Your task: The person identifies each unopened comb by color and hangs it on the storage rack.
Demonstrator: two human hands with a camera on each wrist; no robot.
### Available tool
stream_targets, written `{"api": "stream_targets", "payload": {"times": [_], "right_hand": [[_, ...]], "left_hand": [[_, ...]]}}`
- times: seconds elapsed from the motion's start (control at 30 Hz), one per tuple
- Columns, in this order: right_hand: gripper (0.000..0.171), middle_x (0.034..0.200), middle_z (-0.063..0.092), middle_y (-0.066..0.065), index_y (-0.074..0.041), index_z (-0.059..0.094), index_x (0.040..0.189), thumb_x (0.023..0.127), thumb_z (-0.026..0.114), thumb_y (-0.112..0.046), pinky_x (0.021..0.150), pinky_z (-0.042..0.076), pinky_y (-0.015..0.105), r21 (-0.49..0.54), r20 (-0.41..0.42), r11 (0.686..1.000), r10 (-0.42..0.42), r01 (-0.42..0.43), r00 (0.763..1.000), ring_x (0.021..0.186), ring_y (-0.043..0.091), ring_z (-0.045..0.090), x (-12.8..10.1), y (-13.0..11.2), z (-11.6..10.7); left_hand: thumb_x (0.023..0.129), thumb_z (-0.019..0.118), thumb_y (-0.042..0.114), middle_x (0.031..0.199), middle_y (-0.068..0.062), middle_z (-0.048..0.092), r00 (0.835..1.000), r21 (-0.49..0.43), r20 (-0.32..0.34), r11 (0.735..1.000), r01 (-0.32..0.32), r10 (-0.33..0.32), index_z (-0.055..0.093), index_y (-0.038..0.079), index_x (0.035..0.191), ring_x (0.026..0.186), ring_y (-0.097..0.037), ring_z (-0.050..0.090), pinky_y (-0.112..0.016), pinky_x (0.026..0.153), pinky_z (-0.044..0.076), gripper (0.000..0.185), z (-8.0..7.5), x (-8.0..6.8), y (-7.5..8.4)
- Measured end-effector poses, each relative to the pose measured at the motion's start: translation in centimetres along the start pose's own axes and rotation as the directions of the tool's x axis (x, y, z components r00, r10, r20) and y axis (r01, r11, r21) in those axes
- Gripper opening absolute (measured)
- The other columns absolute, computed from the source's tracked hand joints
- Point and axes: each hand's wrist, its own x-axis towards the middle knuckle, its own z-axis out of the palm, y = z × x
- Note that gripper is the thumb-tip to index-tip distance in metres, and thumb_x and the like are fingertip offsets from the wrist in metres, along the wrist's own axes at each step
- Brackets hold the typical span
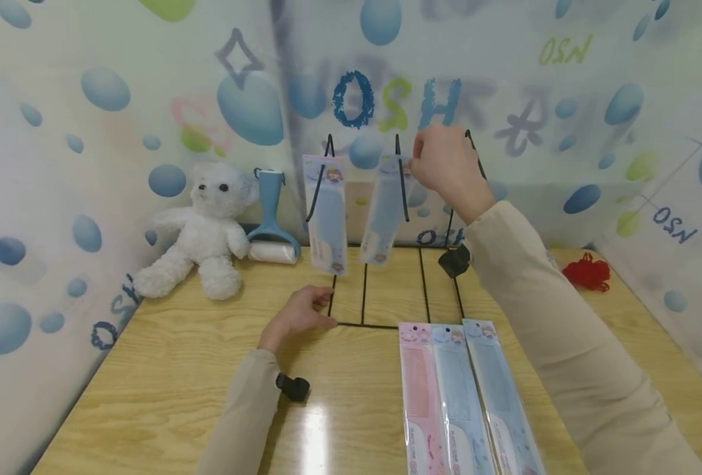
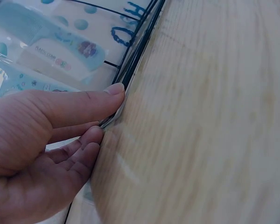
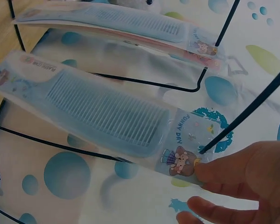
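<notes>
While the right hand [image 1: 446, 165] pinches the top corner of a packaged blue comb [image 3: 107, 112] at the middle hook of the black wire rack [image 1: 398, 178], the packet hangs tilted, its top hole right at the hook tip. To seat it well, I judge the header should slide along the wire until the packet hangs straight, like the blue comb packet [image 1: 327, 214] already on the left hook. The left hand [image 1: 297, 316] grips the rack's base wire at its front left corner, thumb and fingers curled on it, steadying it on the tabletop [image 1: 167, 376]. Three more comb packets [image 1: 464, 396], one pink and two blue, lie flat in front. A white teddy bear [image 1: 202, 231], a lint roller [image 1: 270, 224] and red yarn [image 1: 588, 272] sit well clear; only the neighbouring hooks crowd the fingers
</notes>
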Motion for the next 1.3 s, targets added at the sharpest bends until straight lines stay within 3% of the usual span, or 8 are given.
{"api": "stream_targets", "payload": {"times": [0.23,0.37,0.53,0.67,0.8,1.03,1.1,1.3], "right_hand": [[0.021,0.098,0.064,0.017,-0.004,0.067,0.098,0.097,0.053,-0.02,0.06,0.051,0.041,0.022,-0.02,1.0,-0.001,0.002,1.0,0.077,0.032,0.06,-0.1,0.5,0.2],[0.024,0.111,0.062,0.019,-0.001,0.066,0.107,0.096,0.054,-0.019,0.067,0.051,0.043,0.064,-0.029,0.998,0.013,-0.011,1.0,0.087,0.033,0.059,-0.5,0.6,-0.3],[0.031,0.117,0.061,0.018,-0.002,0.063,0.113,0.095,0.054,-0.025,0.08,0.048,0.047,0.131,-0.134,0.991,-0.006,0.024,0.991,0.099,0.033,0.056,-2.2,0.4,-2.2],[0.032,0.117,0.061,0.015,-0.005,0.063,0.108,0.094,0.055,-0.032,0.086,0.045,0.048,0.202,-0.235,0.974,-0.056,0.105,0.971,0.106,0.033,0.054,-4.6,0.0,-3.9],[0.032,0.112,0.062,0.013,-0.006,0.064,0.107,0.094,0.057,-0.034,0.082,0.046,0.045,0.234,-0.324,0.95,-0.122,0.205,0.938,0.095,0.03,0.058,-7.5,0.0,-4.6],[0.024,0.097,0.069,0.002,-0.01,0.068,0.1,0.091,0.064,-0.032,0.068,0.053,0.035,0.139,-0.453,0.93,-0.246,0.34,0.857,0.079,0.016,0.064,-12.0,1.9,-2.7],[0.02,0.094,0.069,0.003,-0.009,0.069,0.099,0.09,0.067,-0.027,0.07,0.054,0.037,0.153,-0.465,0.918,-0.26,0.366,0.846,0.078,0.017,0.064,-13.2,2.5,-1.9],[0.018,0.093,0.069,0.003,-0.01,0.07,0.102,0.086,0.072,-0.018,0.068,0.047,0.019,0.233,-0.433,0.915,-0.205,0.329,0.878,0.077,0.018,0.064,-15.9,4.4,0.0]], "left_hand": [[0.078,0.079,0.008,0.119,-0.017,0.058,1.0,0.005,-0.006,1.0,-0.014,0.014,0.047,-0.006,0.137,0.11,-0.03,0.054,-0.041,0.096,0.046,0.069,0.3,0.1,0.2],[0.078,0.079,0.009,0.119,-0.017,0.058,1.0,0.012,0.001,1.0,-0.009,0.009,0.047,-0.005,0.138,0.11,-0.03,0.054,-0.04,0.096,0.046,0.069,0.4,0.3,0.2],[0.079,0.079,0.008,0.121,-0.016,0.057,1.0,0.008,0.0,1.0,0.001,-0.001,0.047,-0.004,0.139,0.111,-0.029,0.054,-0.04,0.096,0.046,0.069,0.3,0.4,0.3],[0.079,0.079,0.008,0.121,-0.016,0.057,1.0,0.008,-0.006,1.0,0.007,-0.007,0.046,-0.003,0.139,0.112,-0.03,0.054,-0.041,0.097,0.046,0.069,0.2,0.4,0.3],[0.079,0.079,0.008,0.121,-0.016,0.057,1.0,0.008,-0.006,1.0,0.014,-0.014,0.047,-0.003,0.139,0.112,-0.029,0.054,-0.041,0.097,0.045,0.069,0.2,0.2,0.3],[0.079,0.079,0.008,0.122,-0.015,0.057,1.0,0.005,-0.004,1.0,0.028,-0.028,0.046,-0.002,0.139,0.112,-0.029,0.054,-0.041,0.097,0.045,0.069,0.1,0.1,0.2],[0.079,0.079,0.008,0.121,-0.015,0.057,0.999,0.006,-0.008,1.0,0.031,-0.031,0.046,-0.002,0.139,0.111,-0.029,0.054,-0.041,0.097,0.045,0.069,0.1,0.1,0.1],[0.079,0.079,0.007,0.121,-0.016,0.057,1.0,0.006,-0.004,1.0,0.018,-0.018,0.046,-0.002,0.139,0.112,-0.029,0.054,-0.041,0.096,0.046,0.07,0.0,0.1,-0.1]]}}
